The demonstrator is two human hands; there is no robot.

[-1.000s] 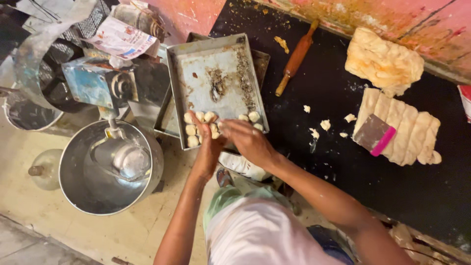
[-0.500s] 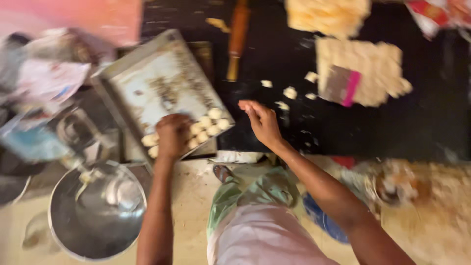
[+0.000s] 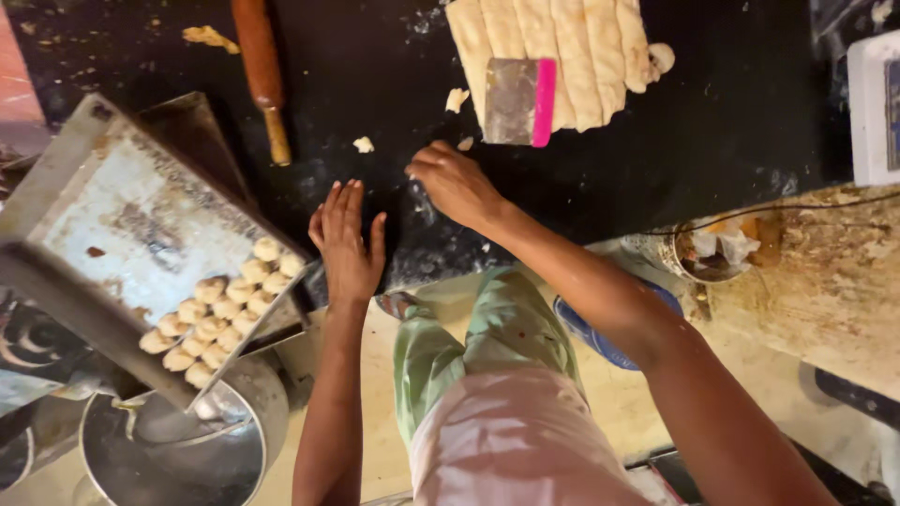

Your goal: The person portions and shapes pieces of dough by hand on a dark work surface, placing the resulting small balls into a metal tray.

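Head camera looks down on a steel pot at the near left, and above it a worn metal baking tray with small round dough balls clustered in its near corner, just left of the left hand. That hand lies flat and open, fingers spread, on the black counter, while the right hand rests loosely curled, holding nothing I can see. Farther off lie small dough scraps, a wooden rolling pin and a pink-edged metal scraper on a strip-cut dough sheet.
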